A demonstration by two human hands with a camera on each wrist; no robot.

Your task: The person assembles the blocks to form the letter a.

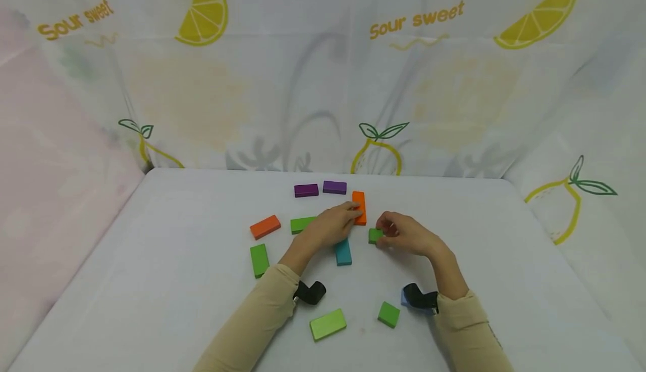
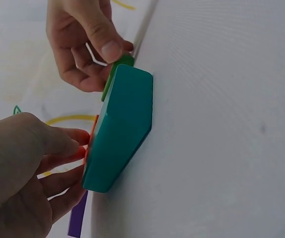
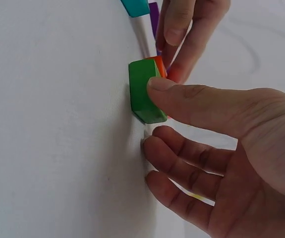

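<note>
In the head view, my left hand point(image 1: 330, 226) reaches over the table with its fingertips touching the left side of an orange block point(image 1: 360, 199). A teal block point(image 1: 344, 254) lies just below that hand and looms large in the left wrist view. My right hand point(image 1: 409, 234) pinches a small green block point(image 1: 373, 236), to the right of and nearer than the orange one. Its thumb lies against the green block's side in the right wrist view, the other fingers curled by its end. A green block point(image 1: 301, 225) is partly hidden behind my left hand.
Two purple blocks point(image 1: 306, 191) lie at the back. An orange-red block point(image 1: 265, 226) and a green block point(image 1: 259, 260) are at the left. Nearer me are a light green block point(image 1: 328, 325), a green block point(image 1: 388, 314) and a blue block point(image 1: 404, 298) under the right wrist camera.
</note>
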